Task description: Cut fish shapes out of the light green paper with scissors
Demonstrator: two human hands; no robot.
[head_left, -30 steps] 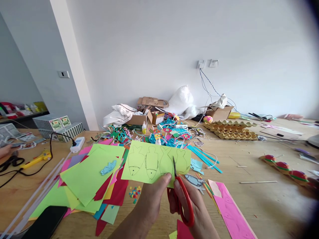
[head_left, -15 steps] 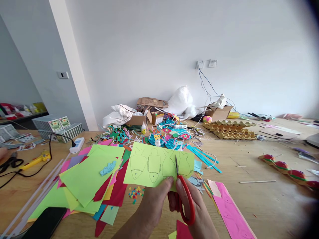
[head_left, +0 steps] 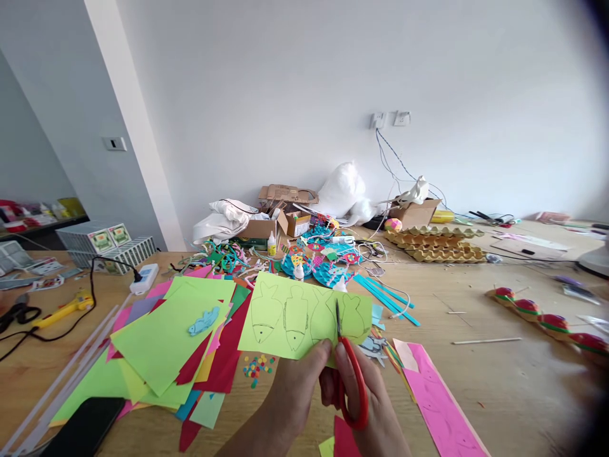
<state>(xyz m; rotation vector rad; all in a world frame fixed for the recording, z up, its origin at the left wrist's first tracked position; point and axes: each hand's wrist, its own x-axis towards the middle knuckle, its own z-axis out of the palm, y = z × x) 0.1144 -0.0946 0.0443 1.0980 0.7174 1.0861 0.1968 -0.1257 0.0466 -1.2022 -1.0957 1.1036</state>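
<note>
A strip of light green paper point(head_left: 273, 317) with several pencilled fish outlines is held up over the table. My left hand point(head_left: 297, 387) pinches its lower edge, thumb on top. Red-handled scissors point(head_left: 354, 387) are in my right hand point(head_left: 373, 400), fingers wrapped round the loops. Their blade lies upright across the paper, between the third outline and the one at the right end. The lower blade is hidden behind the sheet. Under the strip's right end lie grey-blue fish cut-outs point(head_left: 375, 347).
Coloured paper sheets point(head_left: 157, 336) with a blue fish cut-out point(head_left: 203, 321) are piled left, beside a black phone point(head_left: 83, 428). A pink strip point(head_left: 442, 400) lies right. Egg trays point(head_left: 428, 244), cardboard boxes point(head_left: 261, 228) and craft scraps stand behind. A yellow glue gun point(head_left: 64, 310) lies far left.
The view has shifted slightly, so the surroundings sit a little further left. Both hands, the paper and the scissors keep nearly the same position.
</note>
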